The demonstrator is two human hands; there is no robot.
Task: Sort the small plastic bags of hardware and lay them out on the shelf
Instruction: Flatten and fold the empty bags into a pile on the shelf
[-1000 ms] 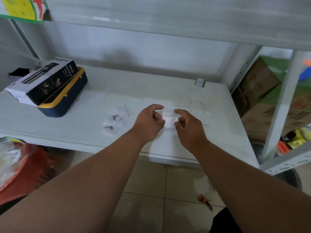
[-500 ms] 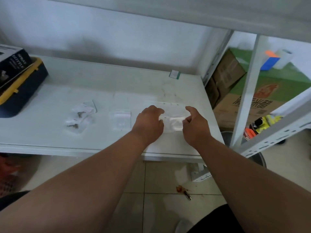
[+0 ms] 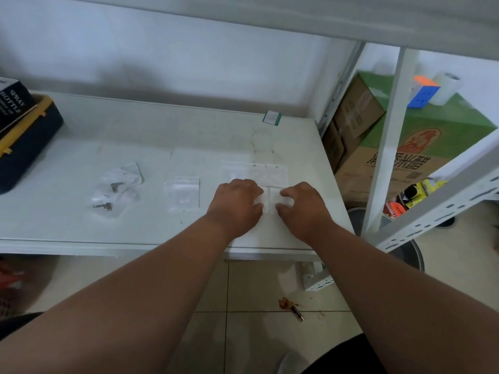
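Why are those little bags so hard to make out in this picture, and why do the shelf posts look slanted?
In the head view, soft light leaves the clear bags under the left hand and right hand pale against the white shelf; the wide-angle lens leans the posts; a broad soft shadow crosses the back wall.

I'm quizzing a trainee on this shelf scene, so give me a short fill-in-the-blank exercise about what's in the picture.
1. Both hands, left hand and right hand, rest on small clear bags lying on the white ____.
2. The bags holding metal screws lie to the ____ of the hands.
3. The navy case at the shelf's left end has ____ trim.

Missing words: shelf; left; yellow
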